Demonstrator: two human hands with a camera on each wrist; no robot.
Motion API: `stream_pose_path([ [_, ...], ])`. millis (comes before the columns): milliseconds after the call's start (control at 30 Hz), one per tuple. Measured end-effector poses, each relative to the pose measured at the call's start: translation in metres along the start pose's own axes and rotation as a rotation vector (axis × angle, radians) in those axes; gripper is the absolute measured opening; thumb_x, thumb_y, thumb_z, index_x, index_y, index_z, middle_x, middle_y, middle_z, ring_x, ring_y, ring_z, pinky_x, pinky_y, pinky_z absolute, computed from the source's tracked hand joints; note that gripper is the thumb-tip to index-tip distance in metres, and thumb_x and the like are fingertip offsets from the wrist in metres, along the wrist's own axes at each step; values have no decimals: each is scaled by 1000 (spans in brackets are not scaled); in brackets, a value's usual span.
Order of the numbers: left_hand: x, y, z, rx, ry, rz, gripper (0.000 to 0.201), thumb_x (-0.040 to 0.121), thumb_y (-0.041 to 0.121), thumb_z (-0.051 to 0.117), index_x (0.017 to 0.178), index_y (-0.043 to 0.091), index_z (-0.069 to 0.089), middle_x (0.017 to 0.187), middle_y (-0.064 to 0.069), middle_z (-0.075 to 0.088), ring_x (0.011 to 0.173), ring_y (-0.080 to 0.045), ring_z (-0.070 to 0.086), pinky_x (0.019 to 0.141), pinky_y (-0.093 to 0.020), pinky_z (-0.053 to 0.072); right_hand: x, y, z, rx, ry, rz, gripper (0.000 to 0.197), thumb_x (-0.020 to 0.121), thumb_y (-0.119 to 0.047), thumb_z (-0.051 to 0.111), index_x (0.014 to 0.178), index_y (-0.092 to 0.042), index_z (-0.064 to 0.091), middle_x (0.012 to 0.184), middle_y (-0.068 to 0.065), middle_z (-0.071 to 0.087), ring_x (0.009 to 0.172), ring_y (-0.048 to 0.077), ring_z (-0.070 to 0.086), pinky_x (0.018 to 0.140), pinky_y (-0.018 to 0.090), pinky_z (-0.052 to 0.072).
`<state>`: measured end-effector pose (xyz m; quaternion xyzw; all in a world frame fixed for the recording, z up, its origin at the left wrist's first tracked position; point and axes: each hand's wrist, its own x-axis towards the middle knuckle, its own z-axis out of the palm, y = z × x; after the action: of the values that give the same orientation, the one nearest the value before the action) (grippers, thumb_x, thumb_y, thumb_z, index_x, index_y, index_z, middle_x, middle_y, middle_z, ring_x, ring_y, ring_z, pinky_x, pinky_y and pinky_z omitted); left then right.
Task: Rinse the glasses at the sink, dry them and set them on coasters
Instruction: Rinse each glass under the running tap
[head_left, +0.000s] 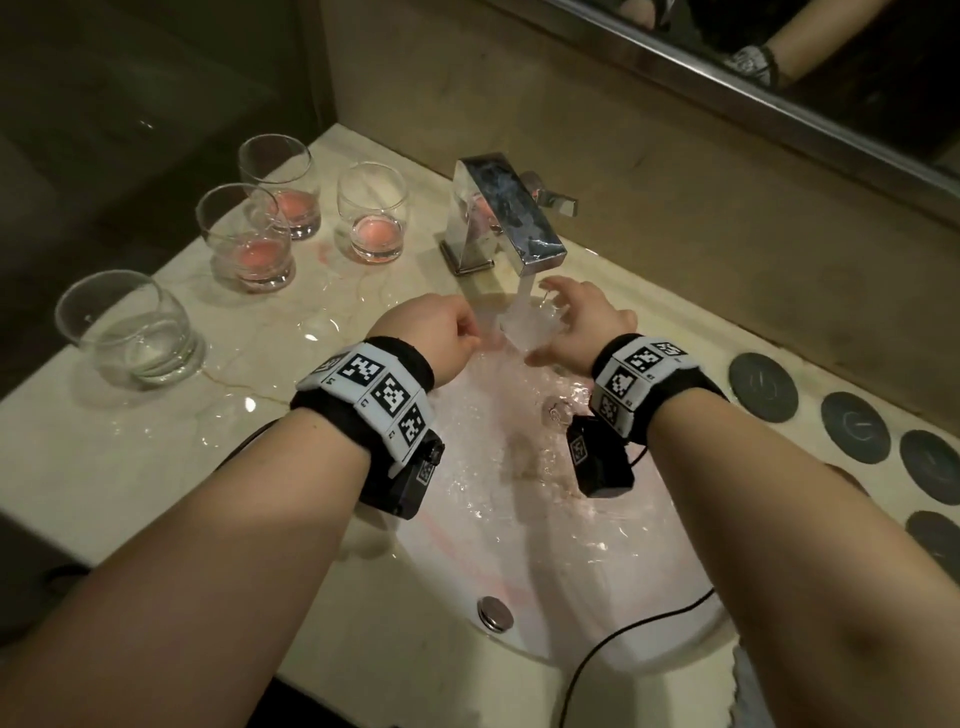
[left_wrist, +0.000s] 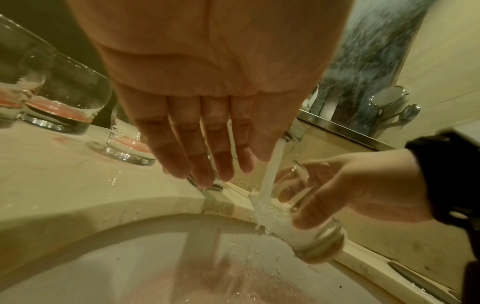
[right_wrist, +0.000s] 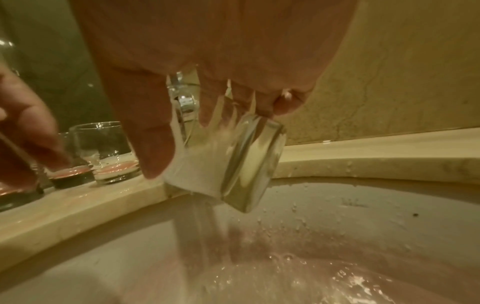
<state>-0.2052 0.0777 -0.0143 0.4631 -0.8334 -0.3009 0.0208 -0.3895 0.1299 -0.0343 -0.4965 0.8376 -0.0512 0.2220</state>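
My right hand (head_left: 571, 317) grips a clear tumbler (head_left: 530, 332), tilted under the running stream from the chrome faucet (head_left: 509, 213). In the right wrist view the thumb and fingers wrap the tumbler (right_wrist: 233, 164) as water spills out of it into the basin. The left wrist view shows the same glass (left_wrist: 311, 232) foaming with water. My left hand (head_left: 431, 332) hovers just left of the stream, holding nothing, its fingers (left_wrist: 207, 144) hanging straight. Three glasses with pink residue (head_left: 371, 210) (head_left: 275, 187) (head_left: 244, 236) stand on the counter at the back left. Several dark round coasters (head_left: 762, 383) lie along the right.
A glass holding clear water (head_left: 130, 327) stands at the counter's left edge. The marble counter (head_left: 104, 467) around it is wet. Pinkish water runs down the white basin (head_left: 519, 545) toward the drain stopper (head_left: 493, 613). A black cable (head_left: 623, 639) crosses the basin's front rim. A mirror is at the back right.
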Motion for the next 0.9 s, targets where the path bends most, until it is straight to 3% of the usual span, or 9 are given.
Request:
stream_pose_path([
  [200,3,-11,-5,11,-11,-20,19,92,27,54,106,17,63,112,-3,63,101,-22,58,86,-31,46,7,-9,0,151,17,-2,85,65,-37,81,137,-35,37,135,-6,47,120,19,48,97,35,27],
  [267,5,-13,-5,8,-7,-22,19,93,26,54,106,17,63,111,-3,63,101,-22,58,85,-30,45,8,-8,2,215,8,-6,87,63,-35,83,138,-33,37,130,-4,49,116,19,51,100,37,35],
  [300,5,-13,-4,5,-6,-21,19,93,26,54,106,17,63,111,-3,64,101,-22,58,84,-30,44,8,-7,2,260,-4,-8,90,63,-33,85,139,-30,37,130,-2,48,115,20,52,97,38,41],
  [367,6,-13,-1,-6,-9,-22,18,93,27,54,105,17,63,110,-3,64,100,-21,58,84,-30,44,5,-5,-1,303,-27,-17,93,64,-27,85,142,-26,34,133,3,43,114,21,50,84,29,47],
  [433,7,-12,2,-24,-23,-20,18,92,27,55,105,17,64,109,-3,64,99,-21,59,85,-30,45,1,-1,-4,245,-53,-29,93,67,-27,84,143,-26,32,135,5,39,115,22,47,81,25,46],
  [533,9,-11,7,-44,-53,-10,20,91,26,56,106,16,63,108,-4,65,99,-23,59,89,-34,46,-9,5,-9,24,-116,-44,97,66,-38,82,145,-27,29,136,7,40,119,26,48,97,36,44],
  [667,14,-14,13,-73,-71,-36,20,90,26,57,106,16,63,109,-4,66,100,-23,59,91,-36,46,-17,13,-13,-285,-252,-50,101,65,-42,81,147,-21,27,141,6,46,123,26,49,101,37,44],
  [800,16,-16,18,-209,-62,-65,17,89,25,59,103,15,65,108,-3,65,100,-21,59,90,-31,45,-18,15,-16,-250,-280,60,91,63,-45,81,137,-14,39,130,6,57,112,25,57,96,38,47],
  [900,18,-14,21,-324,-43,-49,16,90,24,59,103,17,64,102,0,63,93,-14,55,81,-23,41,-12,11,-20,-151,-269,92,84,66,-41,82,136,-15,42,127,3,58,111,23,57,93,31,44],
])
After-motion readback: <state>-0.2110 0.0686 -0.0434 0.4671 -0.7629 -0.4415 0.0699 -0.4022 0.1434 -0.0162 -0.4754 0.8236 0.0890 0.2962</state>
